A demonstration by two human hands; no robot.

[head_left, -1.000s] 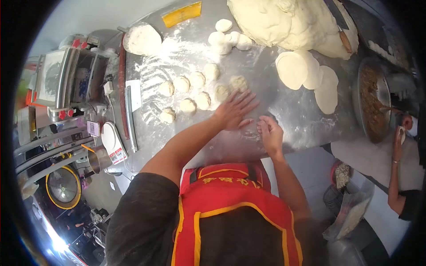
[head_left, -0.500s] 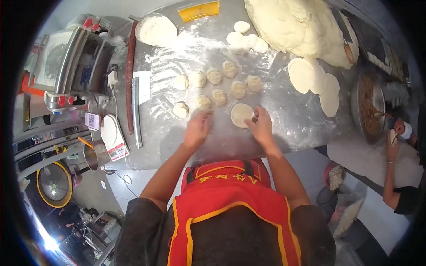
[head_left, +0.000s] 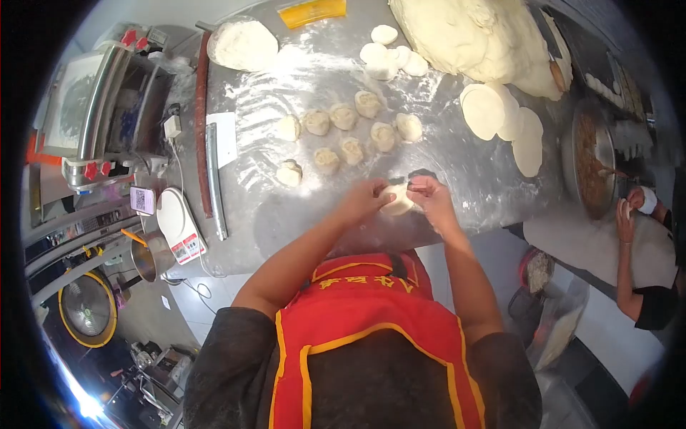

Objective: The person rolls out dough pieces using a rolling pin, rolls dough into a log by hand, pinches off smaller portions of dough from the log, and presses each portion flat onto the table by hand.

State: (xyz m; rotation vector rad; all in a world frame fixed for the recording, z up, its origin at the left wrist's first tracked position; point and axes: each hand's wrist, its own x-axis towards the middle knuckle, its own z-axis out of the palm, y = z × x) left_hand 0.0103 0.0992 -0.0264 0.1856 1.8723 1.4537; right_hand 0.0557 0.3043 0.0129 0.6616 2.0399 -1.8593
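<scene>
A flattened round of dough (head_left: 397, 206) is between my two hands near the front of the metal table. Its left edge is pinched in the fingers of my left hand (head_left: 368, 200). My right hand (head_left: 433, 203) closes on the opposite edge. A small dark piece (head_left: 421, 174) shows just beyond the right fingertips; what it is I cannot make out. Behind my hands, several small dough pieces (head_left: 326, 160) sit in loose rows on the floured surface.
A large dough mass (head_left: 471, 39) lies at the back right, with flat dough rounds (head_left: 483, 111) before it. A yellow scraper (head_left: 312, 13), rolling pin (head_left: 201, 129), metal rod (head_left: 216, 182) and white scale (head_left: 176, 214) lie leftward. A co-worker's hand (head_left: 625, 220) works beyond a filling bowl (head_left: 594, 164).
My left hand has moved right to the dough round and taken its edge. The round is now lifted and bent between both hands instead of lying flat.
</scene>
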